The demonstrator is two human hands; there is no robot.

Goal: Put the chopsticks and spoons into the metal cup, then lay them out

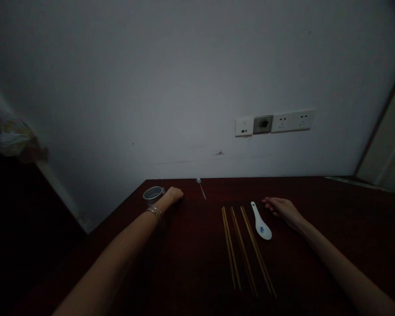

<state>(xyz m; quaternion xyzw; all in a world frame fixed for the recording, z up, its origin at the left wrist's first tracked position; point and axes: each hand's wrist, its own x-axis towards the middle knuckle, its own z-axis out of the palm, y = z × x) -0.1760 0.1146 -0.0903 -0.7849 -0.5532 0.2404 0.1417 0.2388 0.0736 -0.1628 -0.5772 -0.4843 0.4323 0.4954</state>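
My left hand (175, 194) is closed in a loose fist on the dark red table, just right of a round grey cup (148, 199). Its fingers are turned away, and I cannot tell whether they grip anything. A long thin metal spoon (202, 191) lies a little to its right. My right hand (281, 207) rests on the tabletop with fingers loosely bent and slightly apart, holding nothing. Beside it lies a white soup spoon (261, 226) with a blue mark in the bowl. Further left, wooden chopsticks (230, 248) lie in three pairs, roughly side by side.
A pale wall (184, 109) rises behind the table (191, 263), with a row of sockets and a switch (276, 123) on the right. At far left hangs a plastic bag (9, 134). A flat strip (352, 182) lies at the table's back right edge. Lighting is dim.
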